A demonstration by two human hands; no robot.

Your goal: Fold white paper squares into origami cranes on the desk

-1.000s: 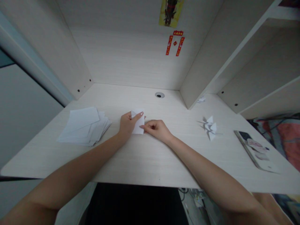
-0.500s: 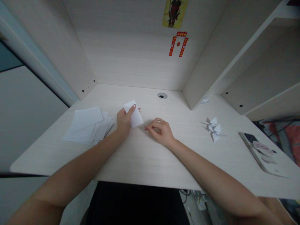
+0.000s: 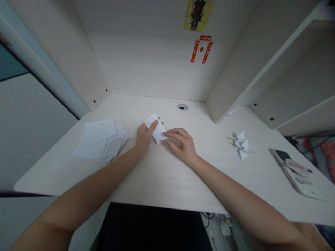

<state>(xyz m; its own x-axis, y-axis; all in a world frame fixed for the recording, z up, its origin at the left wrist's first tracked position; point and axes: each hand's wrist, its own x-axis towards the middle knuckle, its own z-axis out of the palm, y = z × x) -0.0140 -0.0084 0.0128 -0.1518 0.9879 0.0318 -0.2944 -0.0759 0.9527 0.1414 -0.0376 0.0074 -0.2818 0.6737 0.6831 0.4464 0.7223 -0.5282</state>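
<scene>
A small folded piece of white paper (image 3: 157, 131) is held just above the middle of the desk. My left hand (image 3: 145, 136) grips it, thumb on top and the other fingers mostly hidden behind. My right hand (image 3: 182, 143), with a ring on one finger, has its thumb and fingertips at the paper's lower right edge, apparently pinching it. To the left lies a fanned stack of white paper sheets (image 3: 98, 139). Several small folded white paper pieces, looking like origami cranes (image 3: 242, 144), sit together on the right.
A phone (image 3: 294, 172) in a light case lies at the desk's right side. A round cable hole (image 3: 183, 107) is set near the back panel. An upright divider (image 3: 230, 80) meets the desk at the back right. Red stickers (image 3: 201, 49) are on the back panel.
My right hand has opened its fingers and come to the paper's lower right edge, where it was apart before. The left hand with the paper has shifted slightly right.
</scene>
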